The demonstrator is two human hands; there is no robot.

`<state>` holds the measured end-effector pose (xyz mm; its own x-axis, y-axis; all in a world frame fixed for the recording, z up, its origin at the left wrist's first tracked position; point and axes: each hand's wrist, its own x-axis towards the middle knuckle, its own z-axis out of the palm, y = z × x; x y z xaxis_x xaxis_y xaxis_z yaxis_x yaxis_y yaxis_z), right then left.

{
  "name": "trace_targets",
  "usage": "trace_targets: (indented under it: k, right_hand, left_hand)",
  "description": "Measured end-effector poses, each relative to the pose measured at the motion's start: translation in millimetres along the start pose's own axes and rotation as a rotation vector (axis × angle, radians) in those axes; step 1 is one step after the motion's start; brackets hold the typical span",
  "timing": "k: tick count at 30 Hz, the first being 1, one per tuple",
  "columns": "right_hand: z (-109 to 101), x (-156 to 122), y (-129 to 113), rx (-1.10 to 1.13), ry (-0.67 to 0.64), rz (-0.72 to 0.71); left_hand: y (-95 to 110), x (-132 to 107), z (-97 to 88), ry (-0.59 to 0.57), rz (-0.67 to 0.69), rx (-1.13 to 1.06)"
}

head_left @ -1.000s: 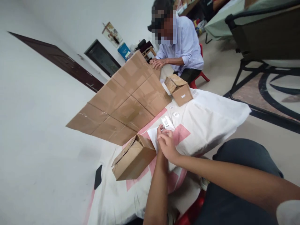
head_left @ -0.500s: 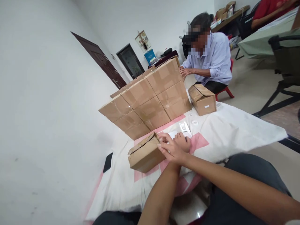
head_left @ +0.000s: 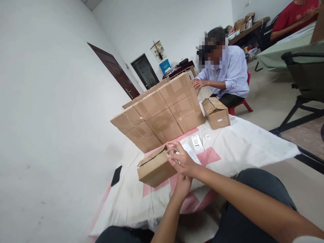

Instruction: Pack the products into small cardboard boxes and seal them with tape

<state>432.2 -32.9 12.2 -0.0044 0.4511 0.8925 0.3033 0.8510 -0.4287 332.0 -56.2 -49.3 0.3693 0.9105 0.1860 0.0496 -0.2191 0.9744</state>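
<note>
Before me lies a small brown cardboard box (head_left: 155, 172), its top flaps slightly raised along a seam. My right hand (head_left: 184, 161) is at the box's right end, fingers curled and their tips close together. Whatever is between those fingertips is too small to name. Just below it is my left hand (head_left: 184, 184), its fingers mostly hidden behind the right hand and the box's end. Beyond my right hand lies a white sheet or card with grey print (head_left: 192, 154). A small white device or holder (head_left: 197, 143) and a white ring (head_left: 208, 136) lie farther back.
Large taped cardboard boxes (head_left: 162, 116) stand stacked across the table's back. Another carton (head_left: 218, 116) sits at the right rear. A black phone-like slab (head_left: 116, 175) lies by the left edge. A co-worker in a light blue shirt (head_left: 235, 72) sits behind the table.
My left hand has drawn back from beyond my right hand to below it, uncovering the printed white sheet. My right hand stays at the box's end. The view has tilted slightly.
</note>
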Motion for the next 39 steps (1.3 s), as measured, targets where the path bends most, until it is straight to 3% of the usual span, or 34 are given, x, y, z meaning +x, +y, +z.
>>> trace_targets:
  k: [2,5,8,10,12,16,18,27,31,33,35,39]
  right_hand:
    - [1.2,0.5,-1.6,0.021,-0.056,-0.032]
    - [4.9,-4.7,-5.6,-0.013,-0.150,-0.077]
    - [10.9,-12.6,-9.8,-0.057,-0.251,-0.135]
    - [15.6,-16.4,-13.4,-0.063,-0.290,-0.157]
    - [20.4,-17.7,-18.0,-0.060,-0.314,-0.169]
    - [27.9,-14.3,-26.4,-0.069,-0.389,-0.223]
    - [30.9,-13.0,-27.9,-0.068,-0.411,-0.206]
    - [40.4,-14.2,-40.4,0.020,-0.473,0.112]
    - [29.4,-7.0,-28.2,-0.225,-0.526,0.216]
    - [23.5,-3.3,-11.2,-0.347,-0.481,0.140]
    - [20.3,-1.8,7.6,-0.409,-0.494,0.069]
    - [21.3,-6.5,33.7,-0.466,-0.636,0.130]
  left_hand:
    - [5.0,-19.0,-24.6,0.054,0.015,-0.008]
    - [20.5,-38.9,-63.7,0.250,0.039,0.005]
    - [38.4,-45.7,-89.7,0.241,0.051,0.015]
    - [46.3,-45.2,-95.9,0.178,0.076,0.027]
    - [49.2,-44.0,-95.7,0.190,0.118,0.011]
    - [45.2,-45.2,-94.4,0.423,0.226,-0.134]
    - [42.5,-46.6,-97.9,0.475,0.265,-0.136]
    - [38.6,-44.1,-105.0,0.587,0.351,-0.047]
    - [53.5,-35.0,-131.0,0.797,0.344,-0.205]
    - [63.6,-26.1,-154.5,0.764,0.304,-0.144]
    - [71.2,-14.3,-177.6,0.628,0.210,0.063]
    - [71.1,13.4,-204.7,0.446,0.073,0.251]
